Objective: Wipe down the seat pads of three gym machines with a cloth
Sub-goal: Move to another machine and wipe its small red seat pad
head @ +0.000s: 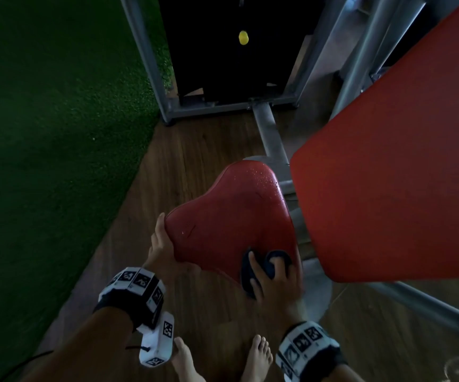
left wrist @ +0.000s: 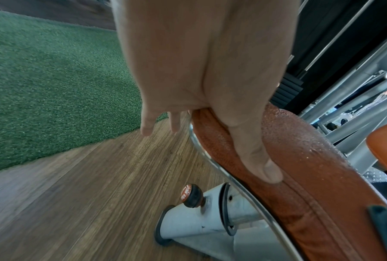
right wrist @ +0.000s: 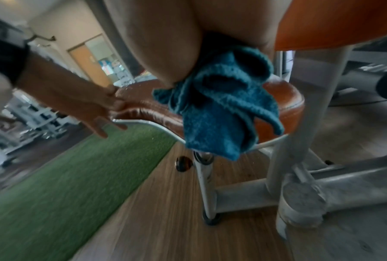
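Observation:
The red seat pad (head: 233,216) sits low in front of me, with small droplets on its far part. My left hand (head: 163,241) rests against the pad's near left edge. Its thumb (left wrist: 261,159) lies along the side seam of the seat pad (left wrist: 304,176), and the fingers (left wrist: 147,123) hang straight below the rim. My right hand (head: 271,274) grips a bunched blue cloth (head: 250,268) on the pad's near right corner. In the right wrist view the cloth (right wrist: 221,109) hangs over the front of the seat pad (right wrist: 286,98), with the left hand (right wrist: 98,113) beyond it.
A large red back pad (head: 388,161) overhangs the seat on the right. The grey frame and black weight stack (head: 231,51) stand ahead. A seat-post knob (left wrist: 191,195) sticks out below the pad. Green turf (head: 57,133) lies left of the wood floor. My bare feet (head: 258,357) stand below.

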Demonstrator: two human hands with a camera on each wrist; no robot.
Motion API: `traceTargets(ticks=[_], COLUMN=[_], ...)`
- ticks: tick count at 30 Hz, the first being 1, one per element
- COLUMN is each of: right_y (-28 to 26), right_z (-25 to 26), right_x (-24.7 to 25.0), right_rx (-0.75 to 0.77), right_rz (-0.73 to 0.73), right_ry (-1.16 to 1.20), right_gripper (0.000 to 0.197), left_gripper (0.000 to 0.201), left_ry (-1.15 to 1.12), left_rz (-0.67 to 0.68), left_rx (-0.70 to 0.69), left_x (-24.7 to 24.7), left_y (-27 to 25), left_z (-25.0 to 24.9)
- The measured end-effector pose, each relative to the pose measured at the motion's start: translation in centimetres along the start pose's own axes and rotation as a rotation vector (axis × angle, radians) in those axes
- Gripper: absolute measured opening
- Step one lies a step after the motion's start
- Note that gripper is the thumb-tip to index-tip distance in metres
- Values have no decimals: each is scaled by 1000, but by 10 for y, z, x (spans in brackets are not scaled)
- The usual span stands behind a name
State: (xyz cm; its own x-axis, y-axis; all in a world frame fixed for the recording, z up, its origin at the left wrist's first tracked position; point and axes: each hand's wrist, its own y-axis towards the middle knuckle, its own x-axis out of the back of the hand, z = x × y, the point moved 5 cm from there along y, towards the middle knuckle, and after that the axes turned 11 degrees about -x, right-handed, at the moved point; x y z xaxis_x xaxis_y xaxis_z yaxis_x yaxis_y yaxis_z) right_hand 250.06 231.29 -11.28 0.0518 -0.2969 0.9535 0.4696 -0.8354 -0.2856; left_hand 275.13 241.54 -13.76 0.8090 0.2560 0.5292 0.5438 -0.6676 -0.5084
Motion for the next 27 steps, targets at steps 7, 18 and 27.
traceTargets(ticks=[7,18,27], right_y=[34,40,76], right_z=[-23,20,116], right_x=[16,6,15], right_rx=[-39,-317,59], right_rz=[-118,-202,-176], right_ry=[75,144,90], right_gripper=[49,55,50], left_gripper=[158,160,145], left_ry=[-60,-153,-58], left_rz=[-44,-23,-4], left_rx=[28,-128,-276], left_x=[-2,-6,10], left_y=[2,-1,-10], left_z=[-1,6,15])
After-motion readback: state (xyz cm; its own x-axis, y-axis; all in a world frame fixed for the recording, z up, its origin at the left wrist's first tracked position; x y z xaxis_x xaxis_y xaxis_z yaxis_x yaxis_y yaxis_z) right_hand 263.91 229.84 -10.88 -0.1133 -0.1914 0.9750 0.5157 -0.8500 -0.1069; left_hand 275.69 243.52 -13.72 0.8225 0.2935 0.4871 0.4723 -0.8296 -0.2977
